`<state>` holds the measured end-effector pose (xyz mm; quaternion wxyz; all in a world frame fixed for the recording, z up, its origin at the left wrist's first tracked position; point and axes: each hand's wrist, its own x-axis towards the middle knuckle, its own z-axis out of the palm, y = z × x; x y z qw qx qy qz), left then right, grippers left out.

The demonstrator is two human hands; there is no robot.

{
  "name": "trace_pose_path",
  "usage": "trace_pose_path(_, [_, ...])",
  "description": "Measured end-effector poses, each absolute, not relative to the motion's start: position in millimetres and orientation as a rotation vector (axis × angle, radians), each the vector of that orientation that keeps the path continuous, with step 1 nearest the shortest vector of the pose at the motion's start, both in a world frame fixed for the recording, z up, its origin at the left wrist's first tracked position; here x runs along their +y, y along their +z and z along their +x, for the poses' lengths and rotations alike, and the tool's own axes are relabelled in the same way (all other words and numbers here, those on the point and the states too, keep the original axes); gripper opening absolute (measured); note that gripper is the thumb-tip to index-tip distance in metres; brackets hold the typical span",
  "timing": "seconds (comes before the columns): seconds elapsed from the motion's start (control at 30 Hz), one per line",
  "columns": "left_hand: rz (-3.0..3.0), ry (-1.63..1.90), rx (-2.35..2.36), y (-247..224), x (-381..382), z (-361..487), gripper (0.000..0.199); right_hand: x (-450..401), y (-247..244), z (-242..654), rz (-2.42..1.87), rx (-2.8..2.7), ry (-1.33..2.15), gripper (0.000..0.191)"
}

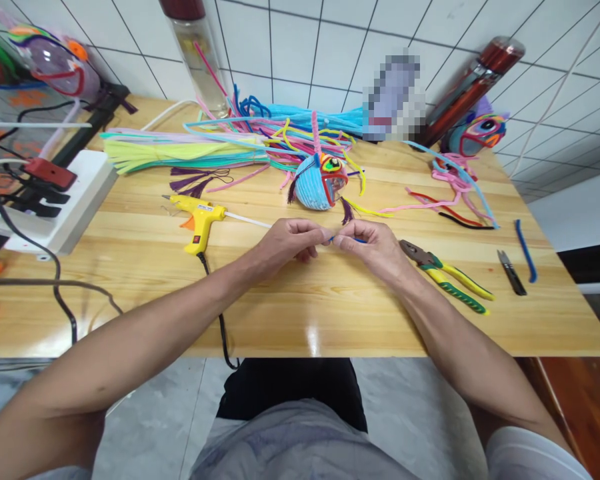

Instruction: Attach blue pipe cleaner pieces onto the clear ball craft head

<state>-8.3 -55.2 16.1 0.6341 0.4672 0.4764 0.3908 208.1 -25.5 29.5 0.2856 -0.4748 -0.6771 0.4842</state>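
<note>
My left hand (300,239) and my right hand (367,241) meet over the middle of the table, both pinched on a short blue pipe cleaner (360,240). Most of it is hidden by my fingers. Just behind them sits a round ornament (314,183) wrapped in light-blue pipe cleaner, with a green-and-yellow eye, red trim, a pink horn and dark purple tassels. A yellow glue gun (203,223) with a white glue stick lies left of my left hand. To the right of my right hand are pliers (443,277) with green and yellow handles.
Bundles of coloured pipe cleaners (180,152) lie along the back. Small snips (511,272) and a blue pipe cleaner (525,250) rest at the right. A power strip (83,200) with cords stands at the left. A red bottle (473,93) leans by the tiled wall.
</note>
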Motion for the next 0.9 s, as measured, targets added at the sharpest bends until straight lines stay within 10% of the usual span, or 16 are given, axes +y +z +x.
trace_pose_path(0.9, [1.099,0.905,1.126,19.6,-57.6,-3.7,0.017,-21.1,25.2,208.6,-1.292,-1.808,1.237,0.027])
